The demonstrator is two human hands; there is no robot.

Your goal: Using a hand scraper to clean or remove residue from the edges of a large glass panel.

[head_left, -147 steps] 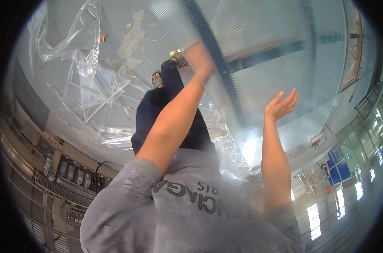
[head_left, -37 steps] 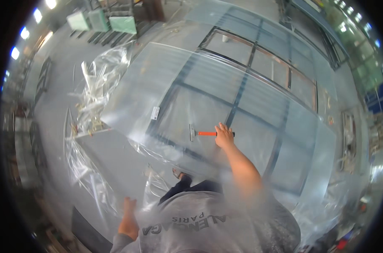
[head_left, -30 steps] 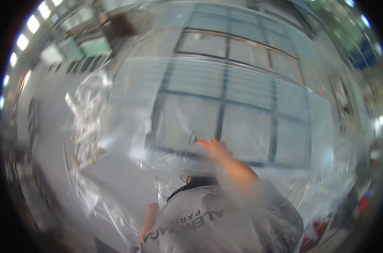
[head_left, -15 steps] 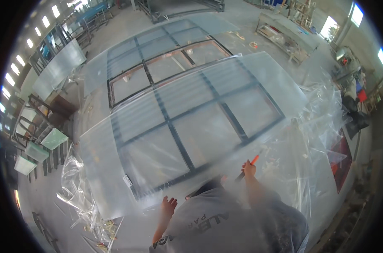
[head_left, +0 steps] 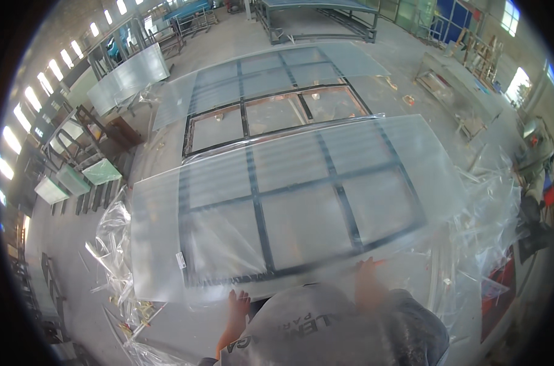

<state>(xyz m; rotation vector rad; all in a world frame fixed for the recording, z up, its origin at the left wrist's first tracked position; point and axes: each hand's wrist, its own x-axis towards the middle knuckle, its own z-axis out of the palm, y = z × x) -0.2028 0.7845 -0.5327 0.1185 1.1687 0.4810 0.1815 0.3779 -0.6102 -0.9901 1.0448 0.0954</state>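
A large translucent sheet (head_left: 155, 238), probably glass, lies across a dark metal grid frame (head_left: 262, 229) in front of me. My left hand (head_left: 236, 305) is at the sheet's near edge, its fingers spread and holding nothing. Farther right along that edge, my right hand (head_left: 365, 277) is closed round a slim orange tool (head_left: 380, 263); it is blurred, and its working end cannot be made out. A small white label (head_left: 180, 260) sits near the sheet's left side. Crumpled clear plastic film (head_left: 115, 244) bunches beside the sheet.
A second sheet (head_left: 173, 100) covers the frame's far end. More clear film (head_left: 490, 195) heaps at the right. Green glass pieces (head_left: 102, 171) stand on a rack at left. A workbench (head_left: 460, 91) is at far right, and a large metal table (head_left: 316, 6) stands behind.
My head view has shifted, so the frame appears lower. My right hand has come down onto the near edge with the orange tool. My left hand has moved to the sheet's edge.
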